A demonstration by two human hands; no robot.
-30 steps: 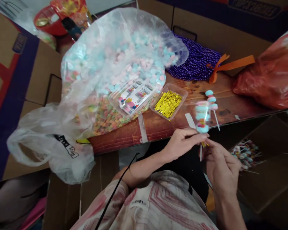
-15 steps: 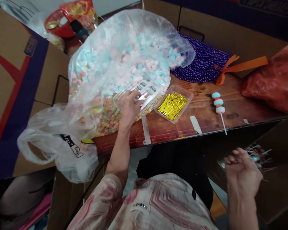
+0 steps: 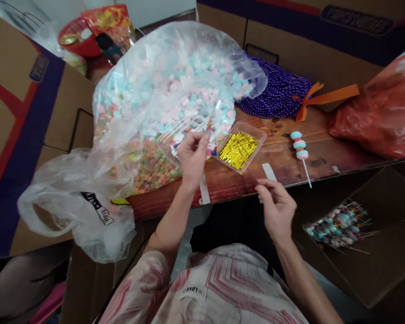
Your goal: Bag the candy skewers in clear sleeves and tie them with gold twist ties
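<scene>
My left hand point(image 3: 193, 155) is closed in a pinch above a shallow clear tray point(image 3: 165, 150). Its fingertips hold what looks like a clear plastic sleeve with coloured print point(image 3: 212, 146); its outline is hard to make out. My right hand point(image 3: 276, 207) hovers at the table's front edge, fingers loosely bent and a little apart, with nothing visible in them. Beside the left hand, a clear tray of gold twist ties point(image 3: 239, 148) sits on the table. Farther right lies a candy skewer point(image 3: 299, 146), with pastel blue, pink and orange pieces on a white stick.
A large clear bag of pastel candies point(image 3: 175, 76) fills the table's left. Purple bead strings point(image 3: 273, 90) with an orange ribbon and a red plastic bag point(image 3: 367, 117) lie behind. Wrapped candy skewers point(image 3: 340, 225) rest in a carton point(image 3: 384, 261) below right. Cardboard boxes point(image 3: 64, 103) stand around.
My right hand has moved left and up from above the carton, uncovering the wrapped skewers. My left hand has drawn back slightly from the tray, fingers now pinched. The view has shifted slightly.
</scene>
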